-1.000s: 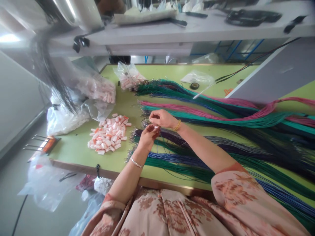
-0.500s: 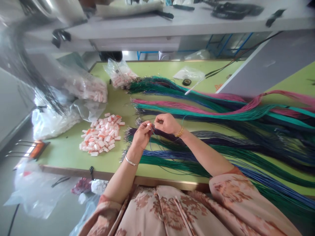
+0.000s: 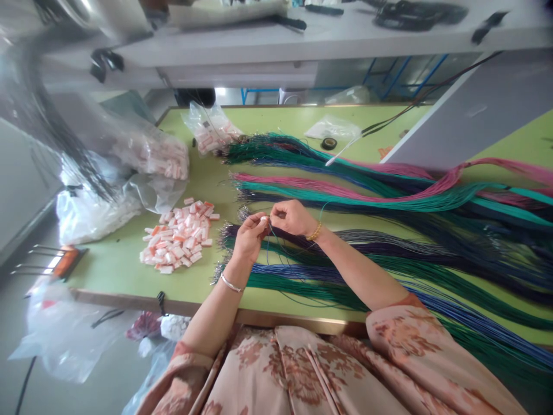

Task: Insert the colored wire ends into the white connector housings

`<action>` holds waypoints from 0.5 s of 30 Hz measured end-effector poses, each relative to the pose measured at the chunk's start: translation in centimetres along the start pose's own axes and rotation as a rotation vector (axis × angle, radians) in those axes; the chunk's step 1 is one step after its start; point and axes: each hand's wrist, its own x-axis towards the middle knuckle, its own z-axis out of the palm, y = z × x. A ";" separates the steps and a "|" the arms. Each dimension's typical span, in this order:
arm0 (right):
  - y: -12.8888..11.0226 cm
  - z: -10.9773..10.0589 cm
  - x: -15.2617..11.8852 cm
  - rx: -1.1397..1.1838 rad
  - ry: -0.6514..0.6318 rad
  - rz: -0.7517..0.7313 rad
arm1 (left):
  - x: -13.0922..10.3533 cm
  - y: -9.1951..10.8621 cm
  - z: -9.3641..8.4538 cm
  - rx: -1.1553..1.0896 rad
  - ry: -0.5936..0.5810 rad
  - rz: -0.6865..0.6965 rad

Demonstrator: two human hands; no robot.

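Note:
My left hand [image 3: 247, 239] is closed in a pinch on a small white connector housing [image 3: 263, 218], held just above the wire bundles. Right beside it, my right hand [image 3: 295, 220] is pinched shut on a thin wire; the fingers mostly hide its tip. Loose blue-green wires [image 3: 267, 246] hang below the fingertips of both hands. To the left of my hands lies a heap of white and orange connector housings [image 3: 179, 237] on the green tabletop [image 3: 116, 271]. Under and behind my hands run dark purple wires [image 3: 285, 234], with their metal ends toward the left.
Pink wires [image 3: 294, 184], green wires [image 3: 294, 283] and blue wires [image 3: 302, 272] stretch off to the right. Bags of housings [image 3: 151, 153] stand at the back left. A black tape roll [image 3: 329, 143] lies behind. A grey shelf [image 3: 242, 52] overhangs the table's back.
The fingertips of my two hands have come slightly closer together. The white housing has turned a little in my left fingers. The heap and the bundles look the same.

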 end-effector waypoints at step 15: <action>0.5 1.7 0.0 -0.355 -0.029 -0.183 | 0.3 0.2 0.1 0.040 0.110 0.027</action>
